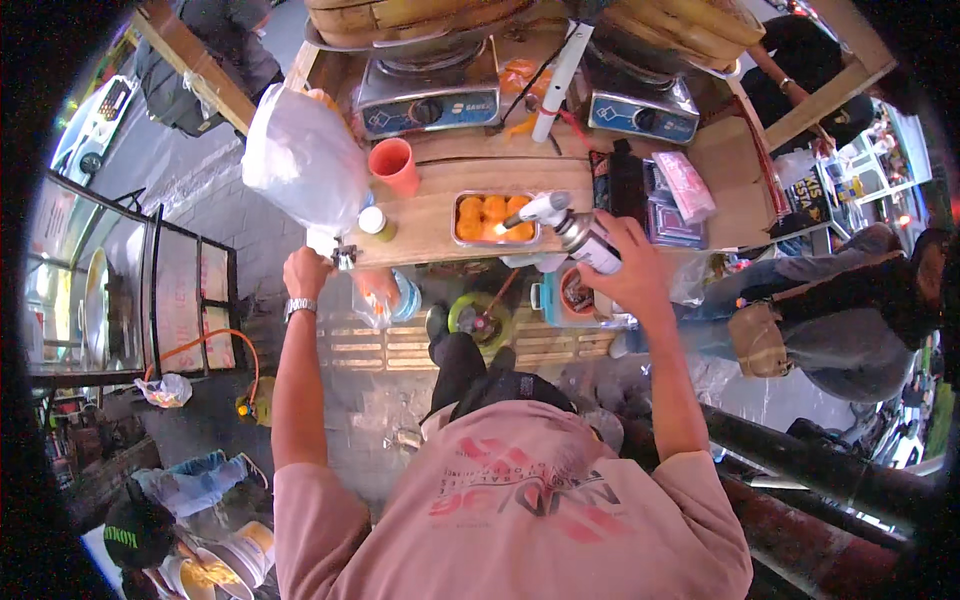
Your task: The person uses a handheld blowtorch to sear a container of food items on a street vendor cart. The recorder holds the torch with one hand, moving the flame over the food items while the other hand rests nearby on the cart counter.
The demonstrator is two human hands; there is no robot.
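My right hand [626, 262] grips the canister of a gas blowtorch [583, 236], its nozzle pointing left and down. A bright glow shows at the nozzle tip, over a small rectangular tray [497, 243] of several orange-topped food pieces [471, 217]. The tray rests near the front edge of the wooden counter [450, 259]. My left hand [302, 271], curled, is at the counter's front left corner, by a small metal clamp [344, 256] and the base of a bulging white plastic bag [300, 165]. Whether its fingers grip anything is hidden.
Two gas stoves [427, 105] [643, 116] carry bamboo steamers [420, 19] at the back. An orange cup [394, 166] and a small lidded jar [376, 223] stand left of the tray. Plastic packs [684, 187] lie right. A green gas cylinder [480, 322] sits below; a person [825, 322] is at right.
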